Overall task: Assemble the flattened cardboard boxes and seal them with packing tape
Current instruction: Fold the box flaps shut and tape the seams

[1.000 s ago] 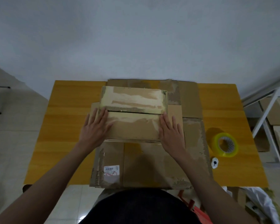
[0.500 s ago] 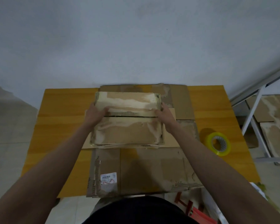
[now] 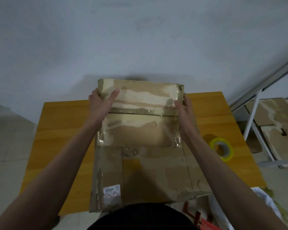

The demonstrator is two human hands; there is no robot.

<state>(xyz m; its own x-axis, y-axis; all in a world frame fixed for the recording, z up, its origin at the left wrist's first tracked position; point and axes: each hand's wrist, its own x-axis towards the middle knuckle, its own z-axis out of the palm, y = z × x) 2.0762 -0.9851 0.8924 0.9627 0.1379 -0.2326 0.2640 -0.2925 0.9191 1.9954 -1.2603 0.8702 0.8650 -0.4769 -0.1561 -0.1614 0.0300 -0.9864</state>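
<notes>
Squarely between both hands — left hand (image 3: 102, 103), right hand (image 3: 185, 109) — flattened box (image 3: 140, 117), gripped

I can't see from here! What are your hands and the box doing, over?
Left hand and right hand grip the taped box by its sides. Box tilted over flat cardboard. Tape roll sits clear, right.

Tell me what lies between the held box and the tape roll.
Head view: the right hand grips the box; past it, bare table reaches the tape roll.
</notes>
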